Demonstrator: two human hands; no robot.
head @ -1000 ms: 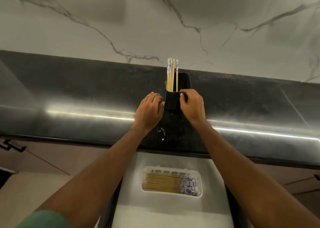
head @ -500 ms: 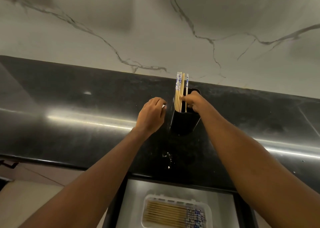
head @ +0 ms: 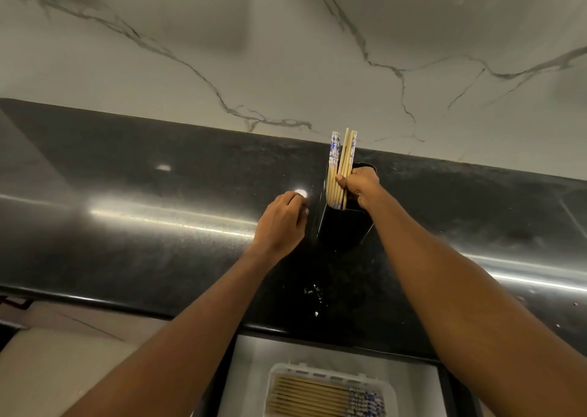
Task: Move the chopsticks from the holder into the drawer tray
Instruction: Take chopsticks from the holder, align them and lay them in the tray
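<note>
Overhead, one pale marble wall with dark veins filled the upper half of the view. Below it ran one dark polished bench, streaked with bright glare. At the bench's near edge one drawer stood pulled open, with a pale floor. In it sat one white drawer tray, partly cut off by the frame's lower edge, holding a row of stored chopsticks that lay flat side by side, their blue-patterned ends to the right. On the bench, near the wall, stood one black holder, upright. The right hand was at the holder's mouth; its grip was closed round the chopsticks, thumb across the front and fingers behind. Those sticks stood upright with their lower ends inside the holder, the blue-patterned tops rising above the hand. The left hand sat just left of the holder, its grip curled under with nothing seen in it; contact with the holder could not be told. Several white crumbs lay on the bench between holder and drawer.
</note>
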